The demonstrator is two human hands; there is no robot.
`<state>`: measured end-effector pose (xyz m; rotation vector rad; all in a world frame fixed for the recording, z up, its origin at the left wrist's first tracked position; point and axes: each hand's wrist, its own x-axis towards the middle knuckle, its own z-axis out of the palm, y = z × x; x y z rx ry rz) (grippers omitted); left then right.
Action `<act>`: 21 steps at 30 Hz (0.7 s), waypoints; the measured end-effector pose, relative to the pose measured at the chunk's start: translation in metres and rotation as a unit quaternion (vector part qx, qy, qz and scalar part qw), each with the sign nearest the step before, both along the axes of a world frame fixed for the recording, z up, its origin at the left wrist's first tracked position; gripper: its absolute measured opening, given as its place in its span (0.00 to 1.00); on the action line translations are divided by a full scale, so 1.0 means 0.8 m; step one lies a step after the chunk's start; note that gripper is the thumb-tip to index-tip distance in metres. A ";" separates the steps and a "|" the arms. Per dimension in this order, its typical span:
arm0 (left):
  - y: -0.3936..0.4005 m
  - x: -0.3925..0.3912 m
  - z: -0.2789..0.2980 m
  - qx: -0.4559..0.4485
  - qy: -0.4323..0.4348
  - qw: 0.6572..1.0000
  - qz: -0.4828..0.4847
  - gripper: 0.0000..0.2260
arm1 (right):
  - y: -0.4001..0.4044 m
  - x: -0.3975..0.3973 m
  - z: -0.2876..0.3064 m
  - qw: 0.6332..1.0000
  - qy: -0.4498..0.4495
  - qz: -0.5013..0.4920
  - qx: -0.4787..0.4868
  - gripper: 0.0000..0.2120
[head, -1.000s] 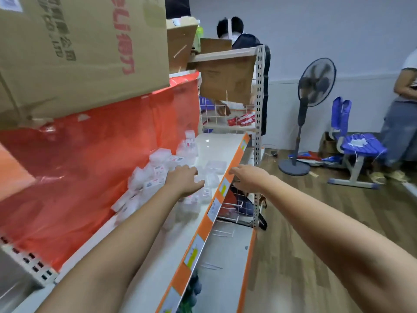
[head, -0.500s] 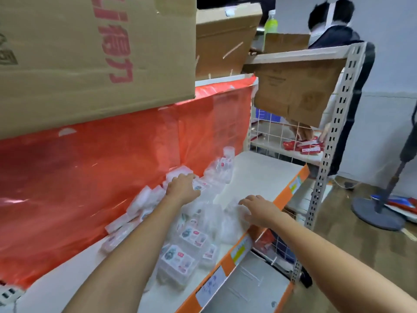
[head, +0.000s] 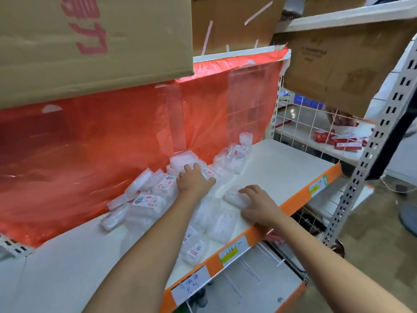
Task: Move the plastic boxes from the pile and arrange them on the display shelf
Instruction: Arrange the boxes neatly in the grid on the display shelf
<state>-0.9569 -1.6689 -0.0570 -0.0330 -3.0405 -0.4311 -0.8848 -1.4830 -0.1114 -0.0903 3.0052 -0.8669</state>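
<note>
Left hand [head: 194,182] flat, fingers spread on heap of small clear plastic boxes [head: 155,195] against red plastic sheet [head: 112,141]. Right hand [head: 257,205] in front of sheet, curled over one clear box [head: 233,196] on white shelf [head: 282,170].

The left hand [head: 194,181] is covering part of the heap of small clear plastic boxes [head: 153,199] lying on the white display shelf with the orange front strip [head: 293,170], and its fingertips are blurring into them, so whether it is gripping one is not showing. The boxes' red labels are reading too small. Under the right hand [head: 259,206], a clear box [head: 232,196] is smearing. The big brown cardboard carton [head: 90,41] above the shelf is running off the top edge.
</note>
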 end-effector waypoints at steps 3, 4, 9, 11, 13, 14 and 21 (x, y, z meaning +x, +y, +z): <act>0.006 0.004 -0.001 0.030 -0.028 0.999 0.014 0.32 | 0.008 0.000 0.001 0.996 0.009 -0.020 -0.086 0.23; 0.006 0.006 0.000 0.042 -0.040 0.998 0.021 0.32 | 0.011 0.001 0.004 0.992 0.010 -0.032 -0.125 0.20; 0.001 0.015 -0.004 0.081 -0.065 0.994 0.039 0.31 | 0.021 0.005 0.016 0.946 -0.035 -0.089 -0.311 0.11; 0.001 0.014 -0.006 0.101 -0.069 0.991 0.052 0.31 | 0.022 0.006 0.021 0.935 -0.062 -0.103 -0.333 0.10; 0.001 0.014 -0.007 0.108 -0.064 0.990 0.057 0.30 | 0.021 0.007 0.027 0.921 -0.097 -0.111 -0.360 0.11; 0.000 0.015 -0.008 0.112 -0.057 0.990 0.057 0.29 | 0.022 0.007 0.030 0.911 -0.115 -0.114 -0.379 0.12; -0.021 0.036 -0.001 0.201 -0.041 0.978 0.017 0.30 | 0.030 0.005 0.035 0.844 -0.187 -0.090 -0.495 0.15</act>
